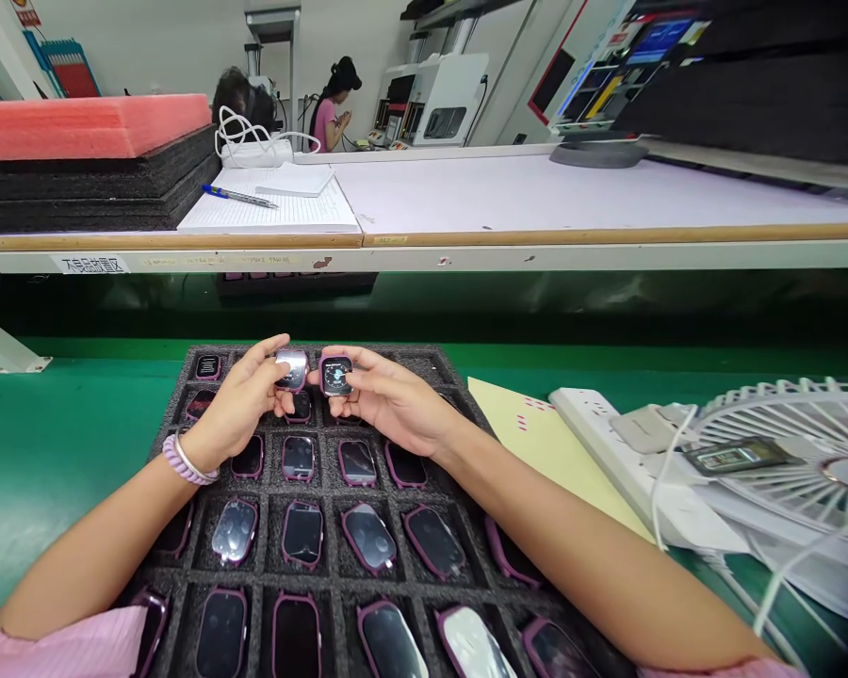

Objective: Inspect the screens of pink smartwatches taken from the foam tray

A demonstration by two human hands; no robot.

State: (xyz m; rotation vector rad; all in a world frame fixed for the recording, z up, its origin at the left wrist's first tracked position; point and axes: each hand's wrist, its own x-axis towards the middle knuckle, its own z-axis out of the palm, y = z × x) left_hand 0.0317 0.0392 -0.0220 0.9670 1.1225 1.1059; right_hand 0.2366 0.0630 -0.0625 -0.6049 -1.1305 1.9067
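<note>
My left hand [252,386] grips a smartwatch [293,369] between thumb and fingers, its lit screen turned up. Close beside it, my right hand [382,394] pinches a second smartwatch [334,375] in a purple case, showing a dark dial, with the thumb on its face. Both watches are held over the far part of a black foam tray [269,523]. Strapless purple-framed watches, such as one dark-screened watch [302,533], lie in the tray's square pockets. Parts of the far pockets are hidden behind my hands.
A white fan [806,461] stands at right, beside a white power strip [594,424] with cables and a yellow sheet [537,414]. Above the green bench runs a shelf [466,202] bearing foam blocks [85,132], paper and a pen [240,196]. Two people are in the background.
</note>
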